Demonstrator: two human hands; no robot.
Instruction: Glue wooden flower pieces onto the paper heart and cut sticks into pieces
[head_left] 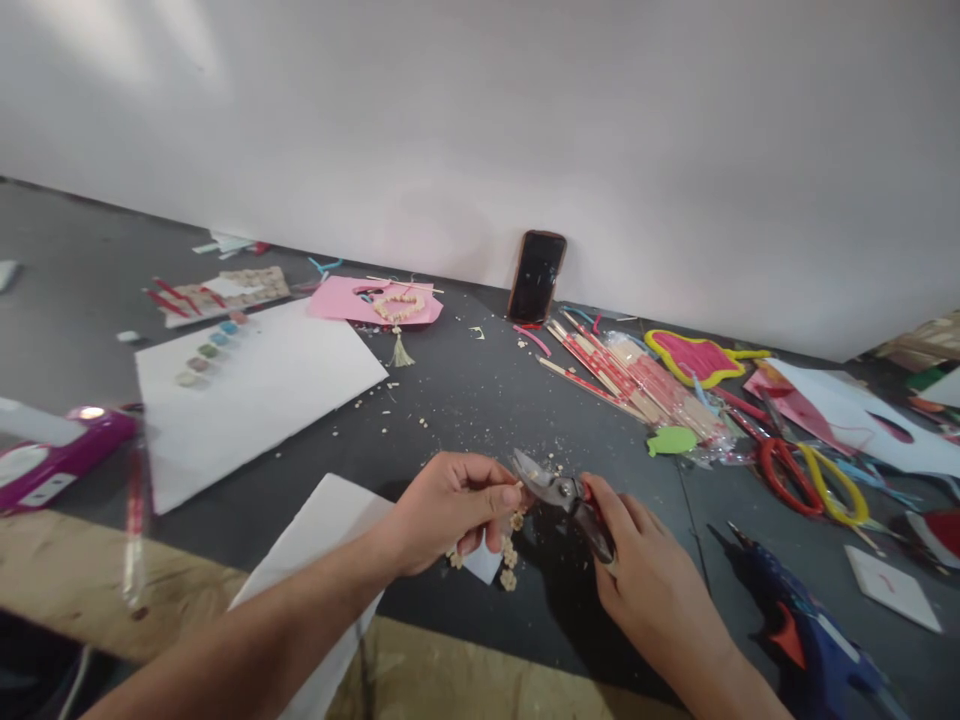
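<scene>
My right hand [641, 560] is wrapped around the handles of a pair of pruning shears [559, 492], whose metal blades point left. Close to the blades, my left hand [457, 505] is closed in a pinch. A tiny pale tip shows between thumb and forefinger, but its kind is hidden. Small flower-shaped wooden pieces [508, 578] lie on the dark table just below the left fingers. Beside them is a small white paper piece [484, 565], partly covered by the hand. Pale crumbs are scattered around the blades.
A phone [537, 277] leans on the wall. Packaged chopsticks [626, 370], scissors [787, 475] and a blue glue gun [806, 620] lie to the right. White paper [255, 390], a beaded bracelet [399, 307] and a purple glue gun [71, 458] are to the left.
</scene>
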